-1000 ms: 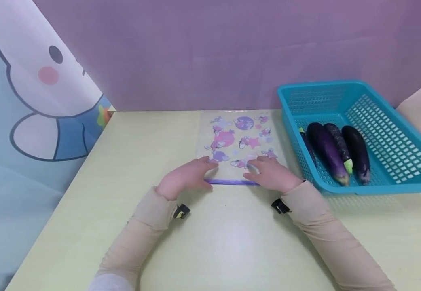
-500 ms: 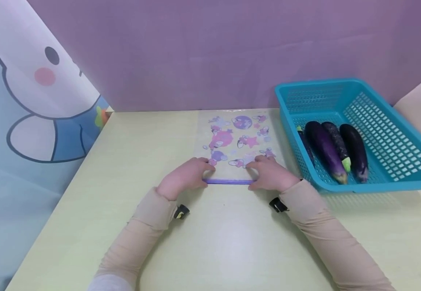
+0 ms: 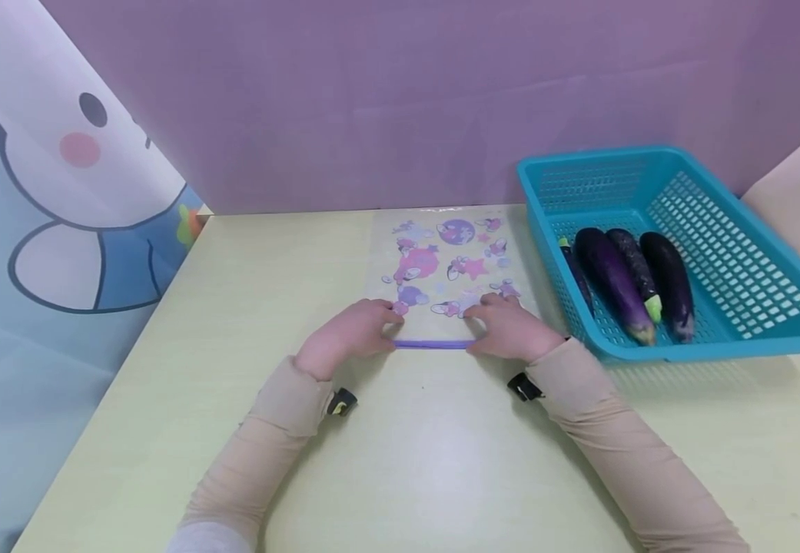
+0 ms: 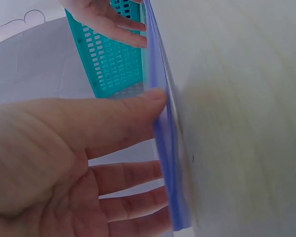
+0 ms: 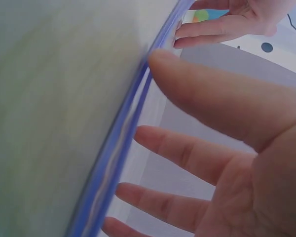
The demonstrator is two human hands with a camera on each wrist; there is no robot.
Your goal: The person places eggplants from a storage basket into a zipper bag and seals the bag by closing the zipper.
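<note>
Both hands are down at the near edge of the flat, see-through plastic bag printed with pink and purple cartoon figures (image 3: 455,253), and that is where the action is! The bag lies flat on the pale, yellowish desk (image 3: 420,461), up towards the purple backdrop (image 3: 303,107), its blue-violet plastic edge strip (image 3: 433,344) facing the person. The left hand (image 3: 354,334) takes one end, the right hand (image 3: 513,330) the other. Look at the wrist views: each thumb tip meets the strip while the fingers reach out fairly straight over the bag. Neither hand is clenched; they touch rather than clutch, and how firmly they press I cannot tell.

To the right, just beside the bag, sits the turquoise plastic lattice basket (image 3: 731,353), with four dark purple eggplants (image 3: 610,280) lying in it, none of them in hand.

So the step underway, I'd judge, is getting a purchase on that strip, which looks like the bag's mouth. The next move seems to call for thumbs and fingers to close on the strip together, both sides evenly, so the limp film doesn't slip or crease. Whether its two lips are parted is hard to tell.
</note>
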